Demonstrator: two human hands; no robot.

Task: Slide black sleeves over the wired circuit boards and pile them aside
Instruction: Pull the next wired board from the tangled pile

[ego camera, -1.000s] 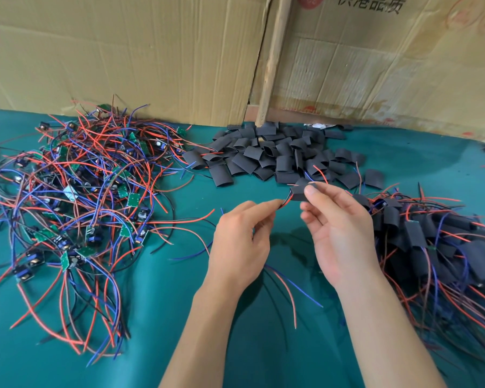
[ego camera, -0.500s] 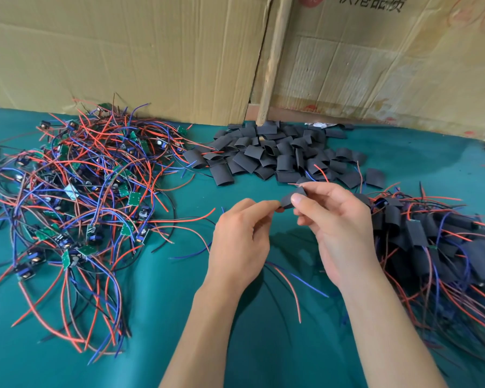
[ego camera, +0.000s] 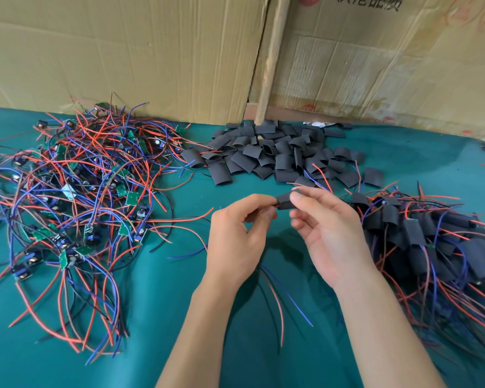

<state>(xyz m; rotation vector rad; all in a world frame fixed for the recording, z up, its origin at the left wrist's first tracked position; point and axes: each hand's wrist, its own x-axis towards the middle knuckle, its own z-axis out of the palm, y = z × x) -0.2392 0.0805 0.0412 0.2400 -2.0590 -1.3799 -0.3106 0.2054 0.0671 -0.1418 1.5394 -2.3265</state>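
hands: 2, both up over the table centre, fingertips meeting on one part.
left hand [ego camera: 235, 236]: thumb and forefinger pinched on the near end of the piece, where the wires enter; other fingers curled under.
right hand [ego camera: 324, 228]: fingertips pinch the black sleeve [ego camera: 285, 202] from the right, palm facing up-left.
sleeve in work: 1, held in the air between both hands, just short of the loose sleeve pile. Board inside not visible, can't tell how far it's seated.
trailing wires [ego camera: 277, 298]: 3 seen (red, blue, black), hanging from the left hand toward the near edge, ends on the cloth.
loose sleeves [ego camera: 269, 155]: one pile, dozens, too many to count, back centre against the cardboard.
bare boards [ego camera: 67, 197]: one tangled heap, left half of the table, green boards with red/blue/black leads; count unreadable, well over ten boards show.
finished pile [ego camera: 431, 239]: one heap at right, sleeved boards, leads fanning toward the near right edge and out of frame.
table [ego camera: 157, 331]: green cloth; open strip runs centre to near edge between the two wire heaps, arms occupy it.
back edge: 2 cardboard sheets [ego camera: 123, 57] stood upright, wooden stick [ego camera: 272, 60] leaning at their seam.
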